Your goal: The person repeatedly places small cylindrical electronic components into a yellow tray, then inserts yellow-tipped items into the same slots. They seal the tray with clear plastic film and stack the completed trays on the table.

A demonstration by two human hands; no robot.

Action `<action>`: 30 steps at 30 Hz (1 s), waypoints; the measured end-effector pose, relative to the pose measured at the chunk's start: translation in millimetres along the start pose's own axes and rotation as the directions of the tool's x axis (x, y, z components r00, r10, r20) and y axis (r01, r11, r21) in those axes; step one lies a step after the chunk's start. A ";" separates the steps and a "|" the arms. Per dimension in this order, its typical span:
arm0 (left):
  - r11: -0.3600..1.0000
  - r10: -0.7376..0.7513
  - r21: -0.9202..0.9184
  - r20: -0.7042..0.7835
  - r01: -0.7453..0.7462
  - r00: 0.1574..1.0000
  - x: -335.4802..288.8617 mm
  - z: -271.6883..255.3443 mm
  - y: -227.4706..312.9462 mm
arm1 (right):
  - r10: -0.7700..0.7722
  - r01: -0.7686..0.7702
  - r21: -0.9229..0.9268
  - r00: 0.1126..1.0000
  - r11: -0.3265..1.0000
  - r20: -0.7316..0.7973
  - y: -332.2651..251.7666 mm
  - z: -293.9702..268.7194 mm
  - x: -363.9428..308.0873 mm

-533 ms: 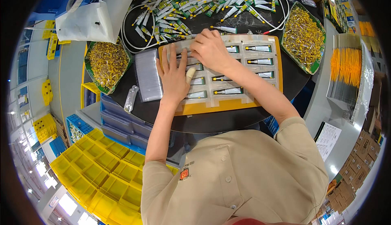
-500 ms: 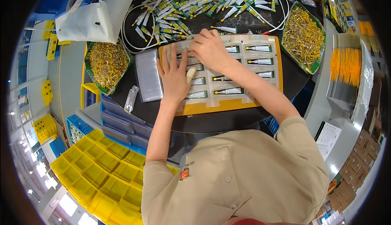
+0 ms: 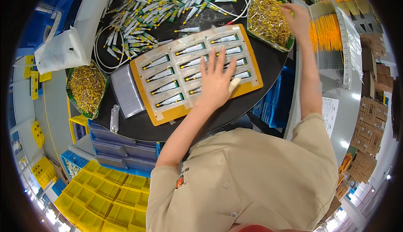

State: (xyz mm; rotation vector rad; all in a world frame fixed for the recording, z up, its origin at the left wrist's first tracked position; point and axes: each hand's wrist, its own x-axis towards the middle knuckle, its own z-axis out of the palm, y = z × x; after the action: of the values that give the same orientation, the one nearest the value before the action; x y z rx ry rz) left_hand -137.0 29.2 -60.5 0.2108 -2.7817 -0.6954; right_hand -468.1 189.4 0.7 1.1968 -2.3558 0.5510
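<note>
A yellow board (image 3: 147, 111) with a clear compartmented tray (image 3: 172, 76) lies tilted on the black table, small white-and-green tubes with dark middles and yellow tips in its compartments. My left hand (image 3: 215, 85) rests open over the tray's right half, fingers spread and hiding parts of some tubes. A cream finger cover (image 3: 235, 83) is on its thumb. My right hand (image 3: 299, 21) reaches over the edge of the green-lined right bin (image 3: 268, 18), full of small yellow-ended clear pieces. Its fingers are bent together among them; what they pinch is too small to make out.
Loose tubes (image 3: 155, 5) are heaped at the back, beside a white cable (image 3: 97, 51). Another bin of yellow-ended pieces (image 3: 87, 88) and a stack of clear plastic sheets (image 3: 129, 91) stand left. Orange-topped cards (image 3: 325, 32) fill the right side; yellow crates (image 3: 105, 190) sit lower left.
My right hand has left the tray for the right bin. My left hand has shifted from the tray's left side onto its right half. The whole view has turned and moved right.
</note>
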 end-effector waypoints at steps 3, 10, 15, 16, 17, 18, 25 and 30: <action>0.999 0.035 0.016 0.000 -0.035 0.999 2.7 23.2 9.7 | 0.017 -0.090 -0.408 0.984 0.909 -0.179 119.6 -96.4 -36.3; 0.993 0.044 0.112 0.024 -0.046 0.999 -7.6 28.6 19.7 | 0.674 -0.370 -0.685 0.698 0.627 0.241 286.2 -155.6 -119.3; 0.999 0.033 0.037 -0.024 -0.032 0.999 -27.8 13.4 33.0 | 0.645 -0.455 -0.542 0.729 0.707 0.229 297.8 -175.6 -112.3; 1.000 -0.009 0.030 -0.045 0.010 0.999 -34.3 7.6 30.8 | 0.652 -0.514 -0.442 0.714 0.735 0.255 292.1 -185.6 -106.6; 0.999 -0.041 0.014 -0.081 0.042 0.996 -41.2 0.5 25.7 | 0.637 -0.557 -0.316 0.715 0.768 0.289 282.4 -194.5 -100.1; 0.997 -0.074 -0.003 -0.115 0.074 0.991 -47.8 -7.2 18.6 | 0.650 -0.618 -0.207 0.696 0.759 0.305 266.4 -200.5 -96.5; 0.935 -0.346 -0.144 -0.561 0.323 0.752 -101.8 -97.1 -79.5 | 0.239 -0.245 0.014 0.932 0.970 -0.271 -2.5 -168.2 -113.2; 0.857 -0.514 -0.425 -0.662 0.292 0.545 -121.3 -143.8 -120.1 | 0.145 0.083 0.399 0.850 0.913 -0.507 -131.2 -118.1 -119.5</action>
State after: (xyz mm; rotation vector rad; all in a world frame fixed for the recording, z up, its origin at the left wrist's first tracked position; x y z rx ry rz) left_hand 29.4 -114.5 -22.6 0.9021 -1.7872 -0.8247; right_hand -272.9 257.8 52.4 0.9949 -1.8310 1.2609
